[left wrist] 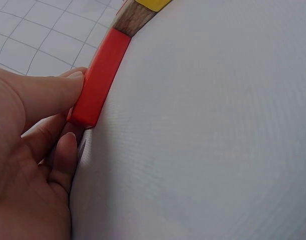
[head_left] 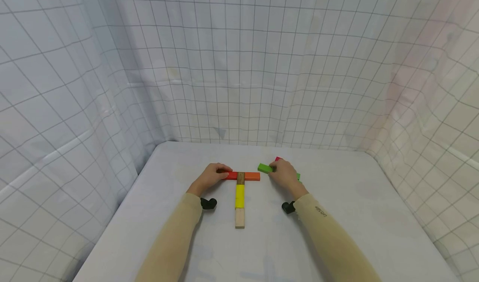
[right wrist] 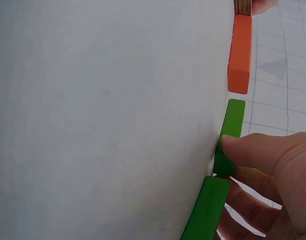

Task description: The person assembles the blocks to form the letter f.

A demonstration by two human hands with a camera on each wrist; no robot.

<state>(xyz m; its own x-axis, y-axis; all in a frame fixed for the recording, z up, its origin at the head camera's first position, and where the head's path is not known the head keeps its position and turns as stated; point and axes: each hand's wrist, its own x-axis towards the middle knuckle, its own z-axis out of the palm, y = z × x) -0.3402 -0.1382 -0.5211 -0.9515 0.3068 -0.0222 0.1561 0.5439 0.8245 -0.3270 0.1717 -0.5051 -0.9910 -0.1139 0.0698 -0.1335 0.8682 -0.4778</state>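
My left hand (head_left: 211, 178) pinches the outer end of a red wooden block (left wrist: 103, 75) between thumb and fingers. That block lies against a brown wood-grain block (head_left: 240, 178), and an orange block (head_left: 252, 176) extends from its other side. Below the brown one run a yellow block (head_left: 240, 196) and a pale wood block (head_left: 240, 218), making a T shape. To the right, my right hand (head_left: 285, 175) pinches a green block (right wrist: 230, 127), its thumb on the near face. A second green block (right wrist: 207, 207) lies by the fingers, partly hidden by the hand in the head view.
A pinkish-red block (head_left: 278, 159) shows just beyond the right hand, mostly covered by it. The white tabletop (head_left: 262, 248) is enclosed at the back and sides by white curtains (head_left: 239, 65) with a grid pattern. Each wrist wears a small black device (head_left: 208, 204).
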